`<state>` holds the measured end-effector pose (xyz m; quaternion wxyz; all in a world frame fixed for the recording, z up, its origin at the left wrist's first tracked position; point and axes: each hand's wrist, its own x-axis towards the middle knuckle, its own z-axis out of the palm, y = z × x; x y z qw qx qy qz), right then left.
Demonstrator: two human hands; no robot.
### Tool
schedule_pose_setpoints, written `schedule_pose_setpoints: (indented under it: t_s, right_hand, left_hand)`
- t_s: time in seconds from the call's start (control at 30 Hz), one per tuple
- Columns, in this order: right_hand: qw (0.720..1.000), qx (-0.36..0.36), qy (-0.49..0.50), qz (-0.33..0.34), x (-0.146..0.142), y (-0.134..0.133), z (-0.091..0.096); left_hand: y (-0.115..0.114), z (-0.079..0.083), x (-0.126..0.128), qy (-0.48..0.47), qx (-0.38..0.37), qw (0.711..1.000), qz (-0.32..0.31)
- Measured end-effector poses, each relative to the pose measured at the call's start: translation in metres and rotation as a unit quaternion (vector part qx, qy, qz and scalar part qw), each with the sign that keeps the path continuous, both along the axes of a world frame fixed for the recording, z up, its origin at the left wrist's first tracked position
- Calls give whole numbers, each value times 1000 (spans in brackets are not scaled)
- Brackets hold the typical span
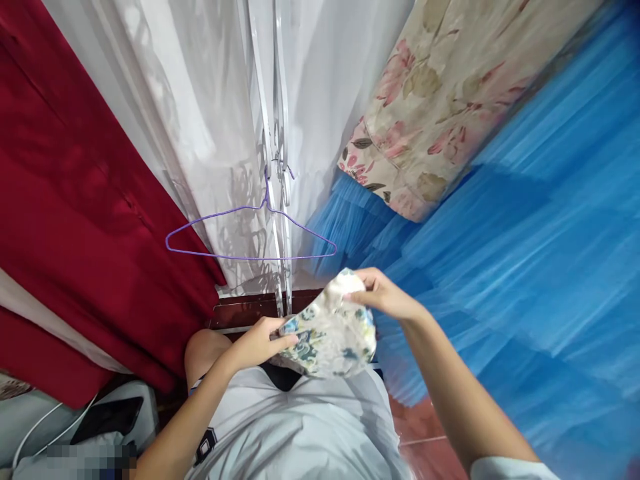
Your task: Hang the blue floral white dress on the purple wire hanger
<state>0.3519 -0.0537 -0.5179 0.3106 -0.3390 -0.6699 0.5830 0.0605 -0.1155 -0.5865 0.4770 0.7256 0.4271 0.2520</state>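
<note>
A bunched piece of floral cloth (325,343), white with blue, green and yellow print, is held up between my two hands above my lap. My left hand (263,343) pinches its left edge, thumb on top. With thumb and fingers, my right hand (377,292) grips the upper right corner. The folds hide what kind of item the cloth is. Just beyond it, a purple wire hanger (250,257) hangs bare on a white metal rack (280,140), apart from both hands.
Red curtain cloth (85,200) hangs at left and white curtains (200,100) behind the rack. On the right are a beige floral fabric (415,120) and layered blue tulle (540,267). A dark phone-like object (107,419) lies on a grey surface at lower left.
</note>
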Motion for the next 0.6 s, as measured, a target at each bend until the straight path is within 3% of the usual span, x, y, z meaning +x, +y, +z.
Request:
schedule_pose_setpoints:
  t_s: [0.1,0.17,0.3,0.4,0.5,0.6]
  right_hand:
    - [987,49,43,-146,26,54,13]
    - [977,63,78,-188,24,92,20]
    - [982,53,112,-143,-22,141,32]
    - [992,22,98,-80,-63,145,34]
    - [996,-10,85,-38,-78,134,33]
    - [995,-55,81,-1,-69,124,34]
  left_hand:
    - [2,19,-3,51,103,991,70]
    - [5,38,-1,68,172,976,112]
    - [12,72,0,50,236,954,175]
    - [20,87,-23,-20,233,945,231]
    - [25,95,-69,-53,236,929,278]
    - [30,97,-122,53,212,946,240]
